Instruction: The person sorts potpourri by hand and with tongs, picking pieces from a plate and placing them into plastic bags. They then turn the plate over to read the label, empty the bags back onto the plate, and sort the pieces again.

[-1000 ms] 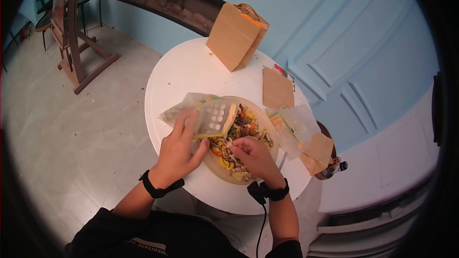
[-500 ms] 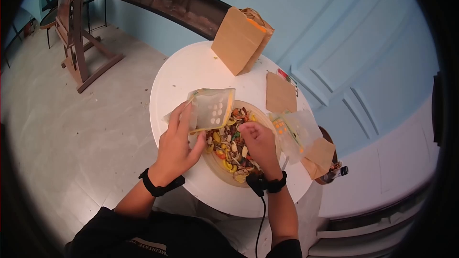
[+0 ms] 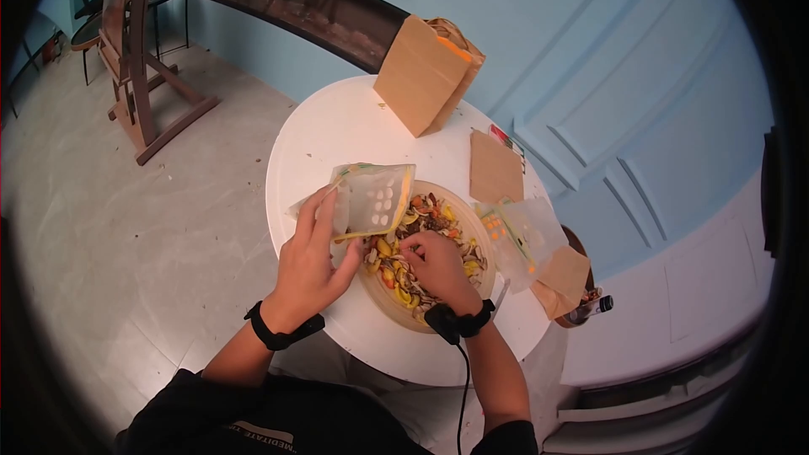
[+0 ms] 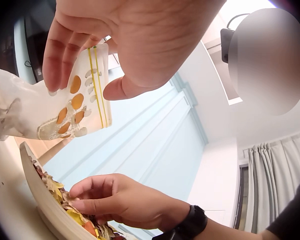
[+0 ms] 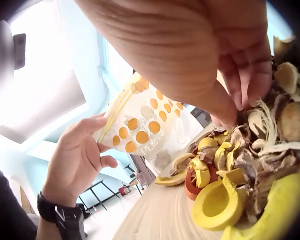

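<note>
Gripping the patterned zip bag (image 3: 383, 202) with the fingers of my left hand (image 3: 310, 265), I hold it tilted just beyond them, that thumb stretched apart. My right hand (image 3: 442, 268) dips over the bowl (image 5: 150, 215), its fingers curled in toward the thumb, touching the dried pieces (image 5: 250, 167) beneath; whether they pinch one, I cannot tell. The paper bag (image 3: 421, 76) stands well beyond both hands.
</note>
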Demonstrator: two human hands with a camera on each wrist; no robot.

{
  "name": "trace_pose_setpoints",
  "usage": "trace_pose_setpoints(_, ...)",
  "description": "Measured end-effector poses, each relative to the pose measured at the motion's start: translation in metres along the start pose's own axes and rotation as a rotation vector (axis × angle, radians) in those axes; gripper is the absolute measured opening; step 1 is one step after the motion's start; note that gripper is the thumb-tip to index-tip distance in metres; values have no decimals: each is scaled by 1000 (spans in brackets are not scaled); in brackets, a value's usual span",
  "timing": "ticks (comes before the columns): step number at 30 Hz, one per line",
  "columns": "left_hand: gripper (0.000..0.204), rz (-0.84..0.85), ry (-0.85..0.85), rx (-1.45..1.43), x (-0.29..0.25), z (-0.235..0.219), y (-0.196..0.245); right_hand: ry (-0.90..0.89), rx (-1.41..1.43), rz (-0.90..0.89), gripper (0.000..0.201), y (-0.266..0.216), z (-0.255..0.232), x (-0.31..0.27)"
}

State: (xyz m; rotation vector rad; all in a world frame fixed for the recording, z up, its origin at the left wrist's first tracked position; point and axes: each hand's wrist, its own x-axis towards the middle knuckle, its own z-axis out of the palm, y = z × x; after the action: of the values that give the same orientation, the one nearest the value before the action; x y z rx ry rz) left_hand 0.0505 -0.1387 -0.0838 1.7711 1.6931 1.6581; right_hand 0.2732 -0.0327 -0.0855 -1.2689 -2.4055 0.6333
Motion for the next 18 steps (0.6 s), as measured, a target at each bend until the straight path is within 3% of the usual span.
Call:
trace_pose_setpoints(3,73,8,-2,-3,0,1,-1,-2,261,151,19,4,-7,-4)
trace_pose_setpoints(6,73,10,-12,2,-2,2,-3,-22,695,341,24,-4,-22,-12)
trace_pose_setpoints(9,68,24,-11,1,-2,5,-1,-16,873,404,29,-2,-32,-20)
trace_pose_setpoints(12,66,50,-15,3,-3,10,-2,-18,1089,388,33,4,-35,-25)
trace_pose_setpoints(18,71,35,-107,27,-4,9,6,23,1098,300,34,-13,-44,-29)
